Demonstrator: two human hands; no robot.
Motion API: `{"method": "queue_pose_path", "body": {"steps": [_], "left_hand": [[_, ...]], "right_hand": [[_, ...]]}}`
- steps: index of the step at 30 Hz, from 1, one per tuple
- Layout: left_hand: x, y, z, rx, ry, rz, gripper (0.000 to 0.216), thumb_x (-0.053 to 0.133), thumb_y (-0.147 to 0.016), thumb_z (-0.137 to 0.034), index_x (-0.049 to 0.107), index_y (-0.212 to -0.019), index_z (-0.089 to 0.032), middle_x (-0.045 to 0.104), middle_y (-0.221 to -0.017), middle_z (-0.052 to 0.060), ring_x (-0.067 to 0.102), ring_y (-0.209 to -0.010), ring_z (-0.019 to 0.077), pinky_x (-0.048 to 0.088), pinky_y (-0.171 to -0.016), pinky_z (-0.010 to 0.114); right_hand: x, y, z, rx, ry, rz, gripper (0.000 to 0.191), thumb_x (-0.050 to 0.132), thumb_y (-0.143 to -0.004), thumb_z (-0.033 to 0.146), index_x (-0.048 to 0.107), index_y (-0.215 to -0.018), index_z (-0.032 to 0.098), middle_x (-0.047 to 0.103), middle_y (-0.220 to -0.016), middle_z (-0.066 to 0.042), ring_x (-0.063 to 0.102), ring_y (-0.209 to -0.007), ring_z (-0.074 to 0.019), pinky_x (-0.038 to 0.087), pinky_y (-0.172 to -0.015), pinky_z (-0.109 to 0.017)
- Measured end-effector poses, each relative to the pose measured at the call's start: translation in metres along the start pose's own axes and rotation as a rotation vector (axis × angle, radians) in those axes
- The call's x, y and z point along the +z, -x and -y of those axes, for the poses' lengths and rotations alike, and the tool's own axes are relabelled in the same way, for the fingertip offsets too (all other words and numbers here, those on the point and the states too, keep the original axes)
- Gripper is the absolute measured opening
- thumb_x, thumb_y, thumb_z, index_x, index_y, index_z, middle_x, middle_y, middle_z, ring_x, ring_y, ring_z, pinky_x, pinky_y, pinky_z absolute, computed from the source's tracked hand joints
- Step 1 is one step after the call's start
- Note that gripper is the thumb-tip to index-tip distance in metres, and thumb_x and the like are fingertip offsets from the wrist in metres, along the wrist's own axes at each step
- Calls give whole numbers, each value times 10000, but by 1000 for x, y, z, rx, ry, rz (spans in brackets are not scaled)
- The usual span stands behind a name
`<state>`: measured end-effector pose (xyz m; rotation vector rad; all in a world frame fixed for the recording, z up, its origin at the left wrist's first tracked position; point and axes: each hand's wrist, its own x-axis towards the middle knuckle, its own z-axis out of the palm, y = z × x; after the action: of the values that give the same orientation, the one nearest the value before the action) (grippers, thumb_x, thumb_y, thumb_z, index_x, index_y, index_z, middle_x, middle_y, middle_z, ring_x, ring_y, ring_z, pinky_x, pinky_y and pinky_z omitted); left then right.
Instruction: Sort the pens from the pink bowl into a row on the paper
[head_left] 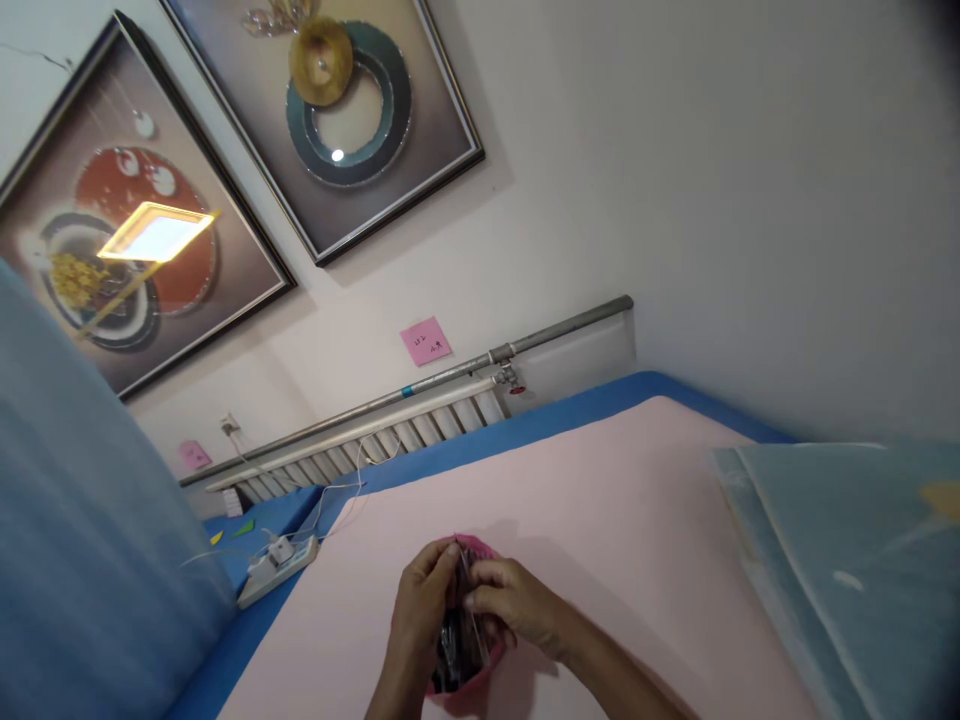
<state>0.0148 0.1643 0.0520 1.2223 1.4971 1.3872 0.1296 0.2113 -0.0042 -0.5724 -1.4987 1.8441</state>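
Near the front of the flat, pale pink cover (615, 520), both my hands are busy at a bright pink, round holder (475, 688) with dark, shiny, plastic-looking stuff (451, 655) in it. My left hand (427, 592) has its thumb and finger pinched on the top end of the dark stuff. My right hand (516, 603) is narrow too, with its fingers bent in close by, but I can't tell if they grip anything. To do this well, I think I should pinch softly, go slow, and let one hand keep things still while the other does the small work. The holder should stay down on the cover so it won't tip. It shows pink around the dark stuff, where my hands don't hide it. The dark stuff is mostly black, with bright streaks, but I can't tell what it is.
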Motion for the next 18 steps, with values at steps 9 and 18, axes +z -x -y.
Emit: {"method": "queue_pose_path", "body": {"steps": [9,18], "left_hand": [[-6,-18,-3,14,206,-133,370,746,-600,-443,642,-787,-141,547,-591,-41,457,-499,69,350,-483,201],[-75,-39,-21,103,200,-464,442,721,-562,-472,568,-848,-172,563,-645,-37,527,-543,87,338,-469,188]], "right_hand": [[2,8,12,17,91,13,112,559,-650,148,541,-553,202,474,-424,62,411,-371,-89,283,-384,-211],[-12,7,16,42,239,-164,131,575,-537,65,611,-574,185,495,-458,79,422,-447,-84,262,-444,-210]]}}
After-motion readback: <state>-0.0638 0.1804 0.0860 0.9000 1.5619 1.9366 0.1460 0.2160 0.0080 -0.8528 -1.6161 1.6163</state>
